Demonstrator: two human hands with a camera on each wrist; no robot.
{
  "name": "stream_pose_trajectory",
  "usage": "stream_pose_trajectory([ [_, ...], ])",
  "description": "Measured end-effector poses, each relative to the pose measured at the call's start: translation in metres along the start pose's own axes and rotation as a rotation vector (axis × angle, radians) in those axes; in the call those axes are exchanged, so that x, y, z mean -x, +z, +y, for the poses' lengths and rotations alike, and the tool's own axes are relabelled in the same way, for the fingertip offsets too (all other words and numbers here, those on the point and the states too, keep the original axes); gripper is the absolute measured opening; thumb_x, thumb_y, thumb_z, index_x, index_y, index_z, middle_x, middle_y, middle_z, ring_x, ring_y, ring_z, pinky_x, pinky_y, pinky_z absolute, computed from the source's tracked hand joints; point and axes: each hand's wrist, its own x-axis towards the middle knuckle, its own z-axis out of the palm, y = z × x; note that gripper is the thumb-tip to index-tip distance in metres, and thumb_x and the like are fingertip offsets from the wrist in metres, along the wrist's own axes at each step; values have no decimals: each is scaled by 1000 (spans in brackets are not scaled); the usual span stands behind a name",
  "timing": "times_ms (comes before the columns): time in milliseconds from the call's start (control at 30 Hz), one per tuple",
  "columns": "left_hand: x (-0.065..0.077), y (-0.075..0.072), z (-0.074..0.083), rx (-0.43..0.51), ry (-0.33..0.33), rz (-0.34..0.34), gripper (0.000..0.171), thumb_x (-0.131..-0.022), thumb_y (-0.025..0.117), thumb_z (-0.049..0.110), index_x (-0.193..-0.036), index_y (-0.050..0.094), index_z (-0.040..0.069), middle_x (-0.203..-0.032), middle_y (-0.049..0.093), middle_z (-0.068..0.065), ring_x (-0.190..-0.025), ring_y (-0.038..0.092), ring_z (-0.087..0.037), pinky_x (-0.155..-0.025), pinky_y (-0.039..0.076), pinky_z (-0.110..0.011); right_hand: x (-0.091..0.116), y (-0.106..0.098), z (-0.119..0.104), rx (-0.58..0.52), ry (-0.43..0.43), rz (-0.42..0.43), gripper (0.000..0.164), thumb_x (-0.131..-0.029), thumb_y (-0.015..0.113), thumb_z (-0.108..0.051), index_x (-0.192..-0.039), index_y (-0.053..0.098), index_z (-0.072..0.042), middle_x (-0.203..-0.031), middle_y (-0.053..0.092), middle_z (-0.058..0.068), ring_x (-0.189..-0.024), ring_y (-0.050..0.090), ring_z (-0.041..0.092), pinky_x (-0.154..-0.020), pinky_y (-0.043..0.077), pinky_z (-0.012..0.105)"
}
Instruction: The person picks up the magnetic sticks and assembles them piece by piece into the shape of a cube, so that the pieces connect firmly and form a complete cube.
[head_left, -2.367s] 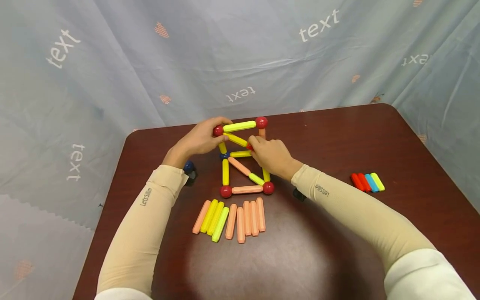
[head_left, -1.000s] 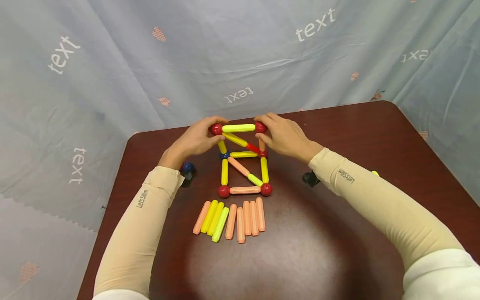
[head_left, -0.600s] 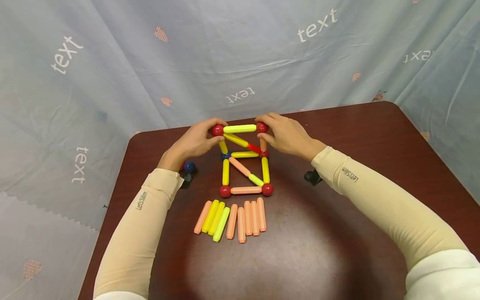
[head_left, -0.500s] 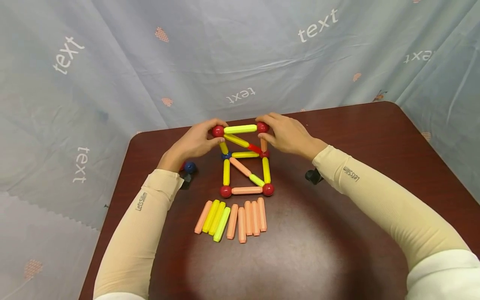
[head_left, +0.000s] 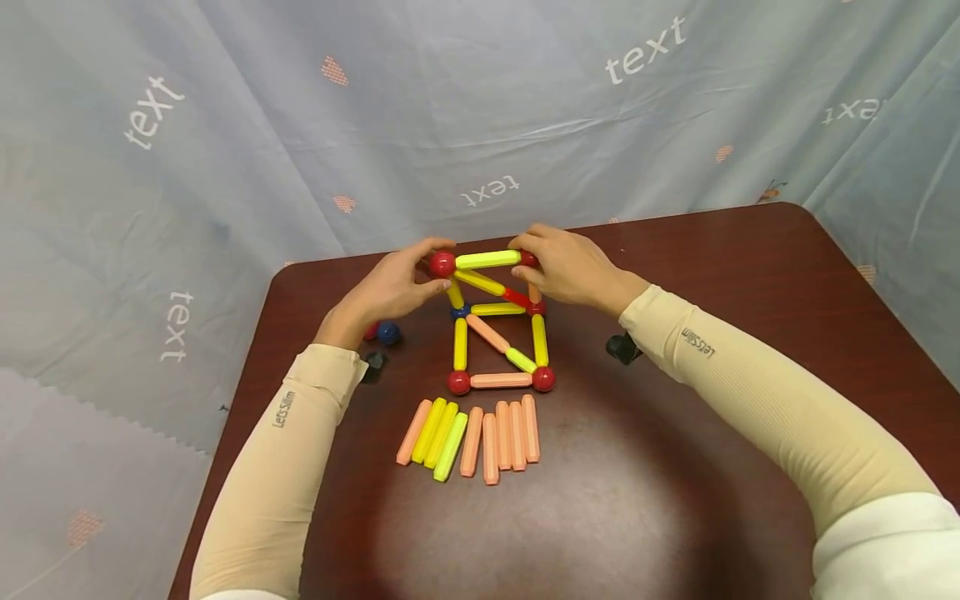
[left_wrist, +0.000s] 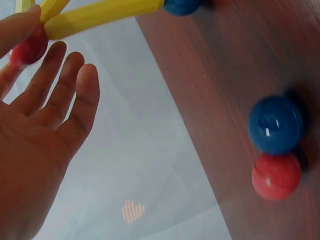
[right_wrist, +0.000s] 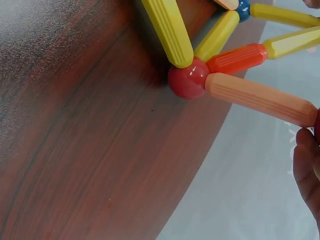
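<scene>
We see the left hand (head_left: 390, 287) pinching the left red ball (head_left: 442, 264) with thumb and forefinger, while the right hand (head_left: 566, 262) grips the right red ball (head_left: 530, 259) at the other end of a lime rod (head_left: 487, 259). Together they hold up the far panel (head_left: 492, 288) of a rod-and-ball frame (head_left: 498, 309). The near square (head_left: 502, 381) lies flat on the worktop (head_left: 600, 517), so we take the blue hinge ball (head_left: 461, 313) and red hinge ball (right_wrist: 188, 79) to be where the panel stands and could swivel. Gripping both top corners probably stops it from folding down or losing a joint. Each half has a diagonal of two pieces joined end to end, the yellow-and-red diagonal (head_left: 480, 282) and the peach-and-lime diagonal (head_left: 487, 332), which we read as bracing. Loose rods (head_left: 472, 442) lie side by side just nearer us, presumably for easy reach. A loose blue ball (left_wrist: 275, 125) and loose red ball (left_wrist: 276, 177) sit together, out of the frame's way.
</scene>
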Motion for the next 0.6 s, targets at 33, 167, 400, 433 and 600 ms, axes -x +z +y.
stream_pose_trajectory([
  [33,2,-2,-2,-2,-5,-4,61,-101,66,28,-155,39,25,-140,59,-12,-127,57,-33,-103,50,-52,0,1,0,4,1,1,40,-100,65,-38,-132,64,-15,-120,62,4,-86,61,19,-77,55,36],
  [167,16,-10,-15,-30,-43,-14,63,-100,67,30,-155,39,21,-145,56,-12,-129,55,-33,-106,47,-55,0,1,0,9,13,5,39,-100,65,-39,-130,66,-15,-119,63,4,-86,61,19,-77,55,36],
  [400,44,-2,-57,-254,-120,-64,57,-100,65,24,-150,46,6,-149,50,-23,-134,50,-42,-112,41,-60,-2,1,0,15,11,-22,40,-100,64,-39,-132,65,-14,-123,63,5,-91,62,20,-82,56,38],
  [433,48,0,-62,-273,-138,-66,56,-100,65,23,-150,47,5,-147,50,-24,-133,50,-43,-112,40,-60,-2,1,0,18,8,-24,41,-100,64,-40,-132,65,-14,-123,63,5,-91,62,20,-82,56,38],
  [600,68,7,-76,-260,-208,-23,48,-100,63,20,-144,51,3,-137,55,-25,-124,55,-42,-108,45,-60,0,-2,0,13,1,-22,41,-100,64,-39,-132,64,-13,-122,63,5,-91,62,21,-82,57,39],
])
